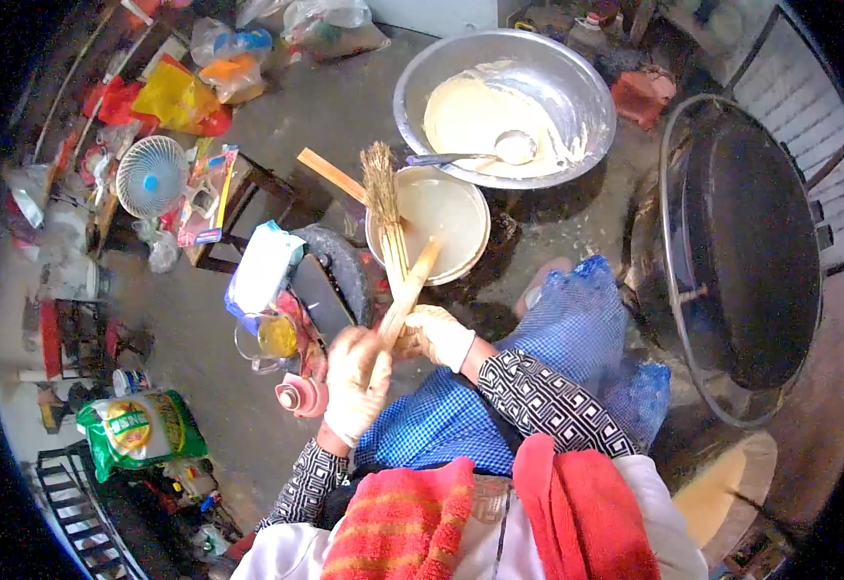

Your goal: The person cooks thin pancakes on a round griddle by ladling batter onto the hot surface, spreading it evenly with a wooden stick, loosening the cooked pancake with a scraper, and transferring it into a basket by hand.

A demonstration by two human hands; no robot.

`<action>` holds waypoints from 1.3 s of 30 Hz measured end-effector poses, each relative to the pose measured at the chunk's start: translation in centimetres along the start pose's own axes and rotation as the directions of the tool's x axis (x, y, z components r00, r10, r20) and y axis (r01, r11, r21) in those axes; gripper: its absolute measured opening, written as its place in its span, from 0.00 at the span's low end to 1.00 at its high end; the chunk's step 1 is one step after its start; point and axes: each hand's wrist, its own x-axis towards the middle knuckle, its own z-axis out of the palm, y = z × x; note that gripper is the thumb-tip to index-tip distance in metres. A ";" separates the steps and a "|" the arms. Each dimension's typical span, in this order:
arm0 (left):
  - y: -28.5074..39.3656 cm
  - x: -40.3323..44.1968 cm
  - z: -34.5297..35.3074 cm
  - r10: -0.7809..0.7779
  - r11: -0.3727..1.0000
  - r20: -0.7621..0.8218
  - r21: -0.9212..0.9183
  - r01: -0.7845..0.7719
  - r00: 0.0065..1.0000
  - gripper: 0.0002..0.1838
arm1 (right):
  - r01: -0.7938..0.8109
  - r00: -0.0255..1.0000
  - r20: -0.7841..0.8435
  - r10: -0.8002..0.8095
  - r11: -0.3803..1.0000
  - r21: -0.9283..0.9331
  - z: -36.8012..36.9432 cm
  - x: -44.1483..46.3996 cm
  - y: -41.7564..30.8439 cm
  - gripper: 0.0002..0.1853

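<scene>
My left hand (356,380), in a pale glove, is closed at the lower end of a flat wooden scraper (414,283). My right hand (439,336), gloved too, curls around the same end from the other side. A straw brush (380,188) runs behind the scraper, bristles up; its lower end is hidden, so I cannot tell whether a hand holds it too. Both tools reach over a white bucket (470,208) of cloudy liquid. Behind it, a large metal basin (591,92) holds pale batter (470,111), with a ladle (514,147) lying in it.
At right stands a big round dark griddle (751,251) with a metal rim. To the left are a glass jug with yellow oil (275,336), a pink bottle (301,394), a white-and-blue packet (265,269) and a plastic basket (151,176). A green-white sack (142,430) lies lower left.
</scene>
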 end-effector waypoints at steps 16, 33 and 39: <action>0.0 -0.9 2.9 0.140 0.984 0.218 -0.139 -0.111 0.966 0.20 | 0.168 0.824 -0.429 -0.370 0.883 -0.439 1.6 -15.9 -4.5 0.08; 3.2 -1.2 5.4 0.130 0.990 0.279 0.019 -0.141 0.951 0.20 | 0.201 0.895 -0.282 -0.345 0.878 -0.435 0.8 -9.1 -5.1 0.21; 1.9 -1.3 5.0 0.168 0.984 0.262 0.007 -0.176 0.950 0.23 | 0.209 0.876 -0.132 -0.463 0.614 -0.761 5.6 -27.2 -9.4 0.13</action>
